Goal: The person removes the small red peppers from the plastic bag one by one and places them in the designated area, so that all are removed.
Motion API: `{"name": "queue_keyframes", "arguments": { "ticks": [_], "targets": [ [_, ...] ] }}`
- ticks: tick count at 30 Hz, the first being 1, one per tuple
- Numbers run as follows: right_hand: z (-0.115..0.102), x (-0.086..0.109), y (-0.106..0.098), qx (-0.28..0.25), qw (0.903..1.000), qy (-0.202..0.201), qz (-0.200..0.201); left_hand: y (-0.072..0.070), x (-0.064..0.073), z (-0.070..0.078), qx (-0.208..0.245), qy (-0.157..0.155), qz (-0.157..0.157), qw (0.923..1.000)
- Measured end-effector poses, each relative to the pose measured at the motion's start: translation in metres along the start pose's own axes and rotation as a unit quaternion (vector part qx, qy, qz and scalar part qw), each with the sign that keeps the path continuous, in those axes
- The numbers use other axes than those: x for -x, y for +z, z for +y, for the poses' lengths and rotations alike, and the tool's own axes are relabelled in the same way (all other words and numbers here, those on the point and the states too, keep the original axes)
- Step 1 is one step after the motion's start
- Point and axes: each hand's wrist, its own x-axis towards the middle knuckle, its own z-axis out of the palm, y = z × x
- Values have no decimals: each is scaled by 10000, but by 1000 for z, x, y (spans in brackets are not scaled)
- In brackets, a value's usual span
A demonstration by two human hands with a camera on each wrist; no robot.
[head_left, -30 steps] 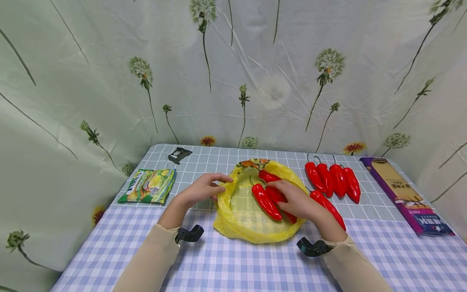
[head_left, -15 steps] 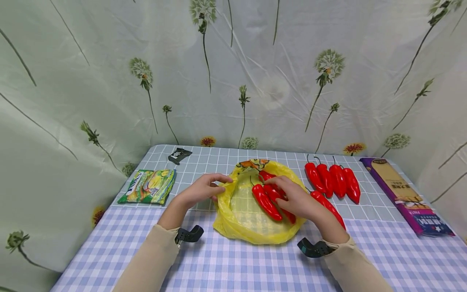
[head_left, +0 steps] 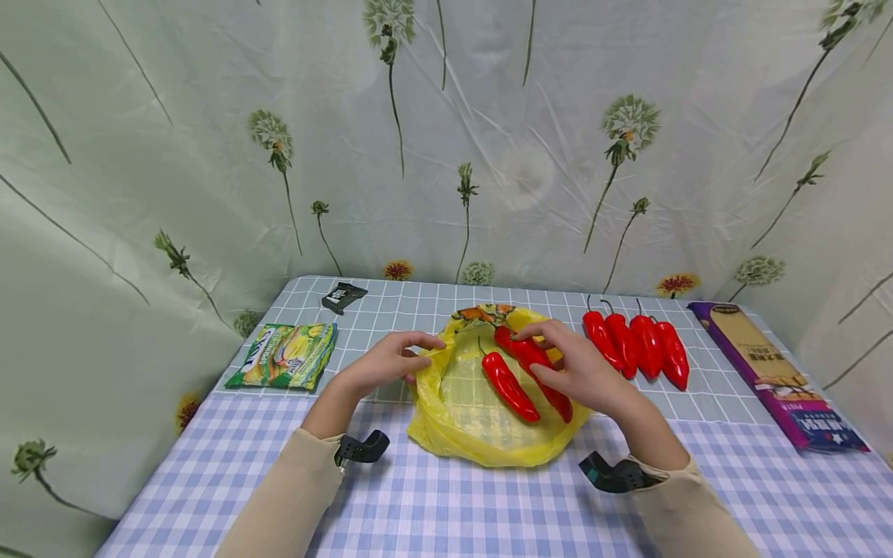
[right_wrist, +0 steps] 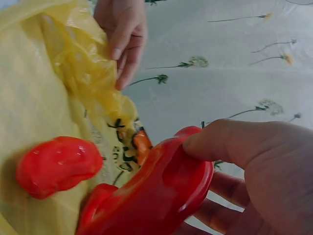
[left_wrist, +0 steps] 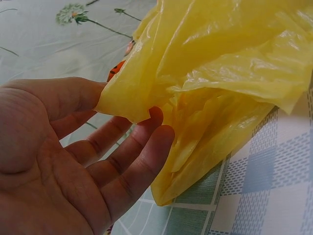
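The yellow plastic bag [head_left: 456,403] lies with its mouth spread wide on the table. My left hand [head_left: 391,363] pinches its left rim between thumb and finger, the other fingers loosely bent, as the left wrist view shows. Over the bag's right side, my right hand [head_left: 582,372] grips a glossy red chili pepper [right_wrist: 161,191], its thumb on top and fingers beneath. Another red chili pepper [head_left: 509,387] rests inside the bag to the left. Part of a further red pepper [right_wrist: 98,200] shows beside the held one.
Several red chili peppers [head_left: 645,345] lie in a row right of the bag. A purple pasta pack [head_left: 774,372] sits at the far right. On the left are a green-yellow packet [head_left: 286,356] and a small black packet [head_left: 343,296]. A floral curtain [head_left: 523,155] hangs behind.
My right hand has shifted right and slightly back, with the chili pepper now in its fingers. The loose pepper beside the right forearm is no longer visible. My left hand keeps its place.
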Motion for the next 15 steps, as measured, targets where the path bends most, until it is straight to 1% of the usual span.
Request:
{"name": "queue_keyframes", "arguments": {
  "ticks": [5, 9, 15],
  "targets": [
    [2, 2, -12, -21, 9998, 56, 175, 0, 0, 0, -9, -1, -3, 10000],
    [7, 5, -24, 72, 9997, 50, 247, 0, 0, 0, -42, -14, 5, 10000],
    [13, 12, -41, 359, 9988, -133, 317, 0, 0, -1, -54, -13, 1, 10000]
  ]
}}
